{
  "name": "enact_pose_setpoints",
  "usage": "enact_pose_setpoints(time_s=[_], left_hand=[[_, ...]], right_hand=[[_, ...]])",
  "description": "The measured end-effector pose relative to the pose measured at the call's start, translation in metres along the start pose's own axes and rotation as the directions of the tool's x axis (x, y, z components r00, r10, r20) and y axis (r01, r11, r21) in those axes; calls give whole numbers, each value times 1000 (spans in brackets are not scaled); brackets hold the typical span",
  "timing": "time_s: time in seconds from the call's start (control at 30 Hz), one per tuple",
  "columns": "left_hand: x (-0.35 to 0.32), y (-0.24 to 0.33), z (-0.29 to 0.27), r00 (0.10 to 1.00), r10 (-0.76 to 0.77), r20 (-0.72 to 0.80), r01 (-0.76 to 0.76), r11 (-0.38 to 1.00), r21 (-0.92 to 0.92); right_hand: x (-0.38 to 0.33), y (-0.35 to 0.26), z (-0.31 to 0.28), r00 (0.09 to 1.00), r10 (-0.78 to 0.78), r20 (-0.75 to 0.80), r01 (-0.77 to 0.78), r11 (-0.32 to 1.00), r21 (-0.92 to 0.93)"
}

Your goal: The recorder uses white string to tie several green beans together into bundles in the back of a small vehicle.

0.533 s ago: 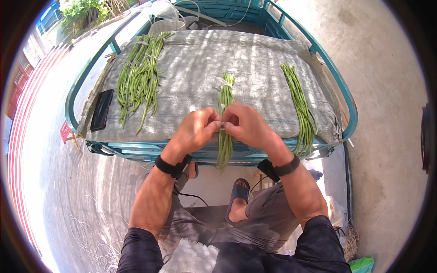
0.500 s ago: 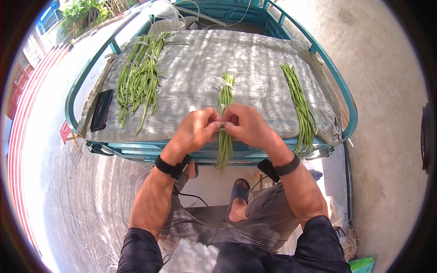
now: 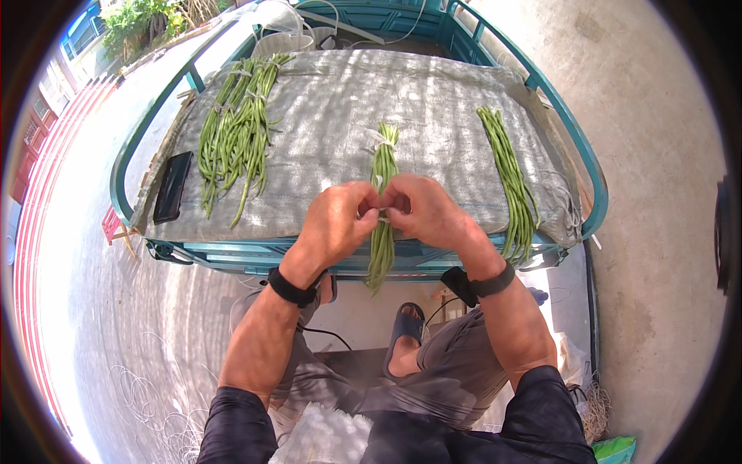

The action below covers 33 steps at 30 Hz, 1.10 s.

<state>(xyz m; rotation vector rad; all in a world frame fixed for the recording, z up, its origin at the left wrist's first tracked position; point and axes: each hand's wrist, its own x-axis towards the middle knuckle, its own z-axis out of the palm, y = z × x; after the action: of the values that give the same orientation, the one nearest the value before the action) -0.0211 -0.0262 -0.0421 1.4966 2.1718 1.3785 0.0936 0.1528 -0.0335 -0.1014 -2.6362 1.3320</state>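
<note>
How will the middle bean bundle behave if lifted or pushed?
Probably bendy: the bundle is long, thin beans, and the left beans curve and splay at their lower ends. Likely to stay together near the top, where a white tie cinches it. Probably won't roll freely, given its long, uneven shape.

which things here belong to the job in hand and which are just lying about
Likely the job's:
slim green bean bundle with white tie
white-banded green bean bundles at left
long green beans at right
grey woven cloth

Seemingly lying about:
black rectangular phone
whitish round bucket
</note>
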Motion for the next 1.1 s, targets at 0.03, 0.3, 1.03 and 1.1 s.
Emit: enact_pose_setpoints(time_s=[0.03, 0.3, 1.03, 1.1], left_hand=[[0, 0, 0, 1000, -4, 0, 4, 1000, 0], [1, -13, -15, 963, -92, 254, 166, 942, -290], [6, -17, -15, 913, -199, 357, 329, 875, -355], [7, -16, -15, 912, -208, 354, 337, 871, -357]], right_hand=[[0, 0, 0, 1000, -26, -15, 25, 999, -27], [-1, -8, 3, 988, -125, -89, 115, 987, -110], [-4, -13, 6, 972, -215, -94, 182, 944, -275], [-5, -14, 6, 973, -207, -97, 175, 947, -269]])
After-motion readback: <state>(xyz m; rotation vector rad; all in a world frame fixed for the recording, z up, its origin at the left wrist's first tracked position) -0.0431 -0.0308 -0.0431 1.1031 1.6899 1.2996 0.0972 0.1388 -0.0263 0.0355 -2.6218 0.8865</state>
